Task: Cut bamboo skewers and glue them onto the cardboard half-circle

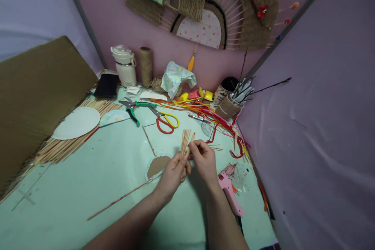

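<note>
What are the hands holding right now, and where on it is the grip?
The left hand grips a bundle of short wooden sticks by its lower end. The right hand pinches one stick near its top.

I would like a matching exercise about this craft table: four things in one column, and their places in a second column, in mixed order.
Things:
1. bundle of short sticks
2. pink glue gun
3. scissors with red and yellow handles
4. white paper oval

Places:
A. lying on the pile of long sticks, at the left of the table
B. held by the left hand, with the right hand at its tips
C. on the table just right of the right wrist
D. on the table beyond the hands, near the green-handled pliers

Pairs: 1-B, 2-C, 3-D, 4-A
</note>
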`<action>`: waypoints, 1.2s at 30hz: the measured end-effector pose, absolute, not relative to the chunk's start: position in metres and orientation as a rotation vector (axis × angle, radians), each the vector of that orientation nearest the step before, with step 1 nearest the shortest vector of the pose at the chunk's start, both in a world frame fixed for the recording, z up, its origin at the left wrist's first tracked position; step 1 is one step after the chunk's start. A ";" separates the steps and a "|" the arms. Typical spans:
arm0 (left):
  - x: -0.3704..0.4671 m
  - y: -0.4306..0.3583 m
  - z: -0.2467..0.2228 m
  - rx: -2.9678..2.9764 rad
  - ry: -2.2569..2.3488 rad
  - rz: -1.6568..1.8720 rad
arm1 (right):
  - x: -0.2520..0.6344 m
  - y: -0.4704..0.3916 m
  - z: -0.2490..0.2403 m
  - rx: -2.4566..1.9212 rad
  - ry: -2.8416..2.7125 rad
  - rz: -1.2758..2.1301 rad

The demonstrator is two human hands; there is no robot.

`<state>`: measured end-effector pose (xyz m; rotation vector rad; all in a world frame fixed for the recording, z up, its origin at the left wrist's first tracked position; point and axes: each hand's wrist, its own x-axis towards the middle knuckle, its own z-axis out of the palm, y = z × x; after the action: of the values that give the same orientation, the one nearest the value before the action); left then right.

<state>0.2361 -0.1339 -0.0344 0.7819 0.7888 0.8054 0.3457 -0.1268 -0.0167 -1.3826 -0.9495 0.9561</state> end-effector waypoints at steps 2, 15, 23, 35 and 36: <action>0.236 -0.135 -0.034 0.767 0.800 0.816 | 0.346 -0.128 -0.016 -1.398 -0.972 0.939; 0.238 -0.137 -0.032 0.843 0.808 0.836 | 0.339 -0.131 -0.009 -1.223 -0.684 1.242; 0.240 -0.139 -0.035 0.842 0.776 0.782 | 0.338 -0.134 -0.009 -1.323 -0.760 1.146; 0.240 -0.141 -0.043 0.729 0.751 0.787 | 0.337 -0.136 -0.009 -1.448 -0.820 1.019; 0.240 -0.141 -0.042 0.722 0.752 0.787 | 0.337 -0.136 -0.009 -1.442 -0.817 1.036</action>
<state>0.2403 -0.1407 -0.0418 0.7223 0.7525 0.7867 0.3373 -0.1363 -0.0093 -1.4424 -0.8169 1.0358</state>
